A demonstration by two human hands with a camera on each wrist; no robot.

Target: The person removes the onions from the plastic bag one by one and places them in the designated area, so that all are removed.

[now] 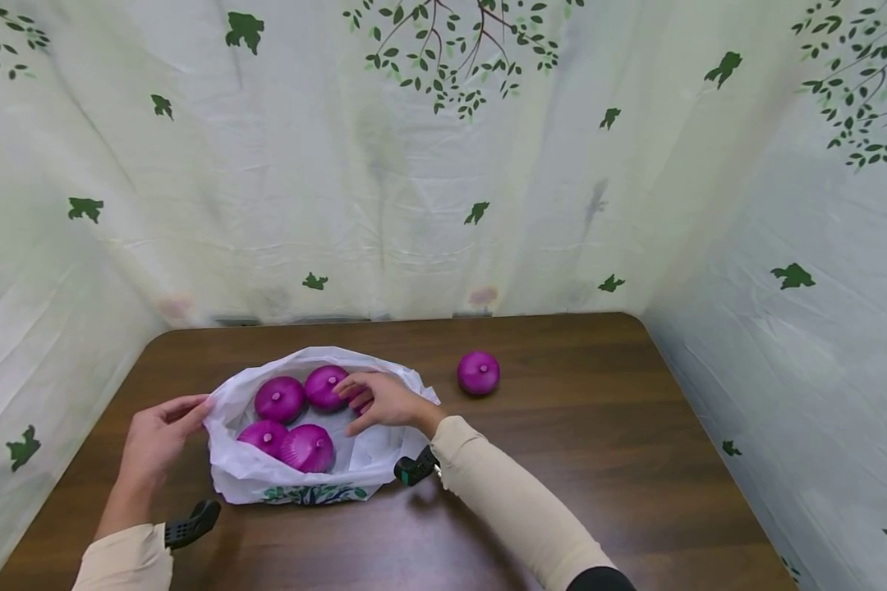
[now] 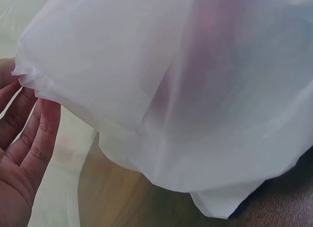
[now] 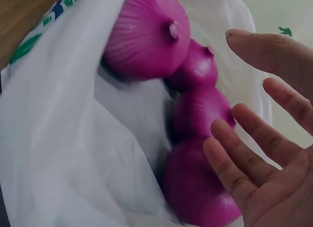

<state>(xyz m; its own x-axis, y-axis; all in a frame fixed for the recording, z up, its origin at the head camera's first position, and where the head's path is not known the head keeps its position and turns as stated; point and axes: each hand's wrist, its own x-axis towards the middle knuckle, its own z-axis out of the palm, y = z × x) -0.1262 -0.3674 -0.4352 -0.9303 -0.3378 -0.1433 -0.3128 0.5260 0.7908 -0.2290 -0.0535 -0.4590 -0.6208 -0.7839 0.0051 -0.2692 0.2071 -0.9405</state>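
Observation:
A white plastic bag [image 1: 310, 355] lies with its mouth open on the table and holds several purple onions [image 1: 307, 448]. My left hand [image 1: 153, 439] pinches the bag's left rim between thumb and fingers; the left wrist view shows these fingers at the bag's edge. Over the right part of the bag's mouth hovers my right hand [image 1: 392, 400], fingers apart and nothing in its grasp. In the right wrist view, its fingertips lie close to the nearest onions [image 3: 195, 188]; whether they touch cannot be told. One onion in the bag is partly hidden behind the right hand.
Another purple onion [image 1: 478, 373] sits on the brown wooden table [image 1: 599, 443], to the right of the bag. A pale curtain with leaf prints [image 1: 414, 164] hangs behind the table and along its sides.

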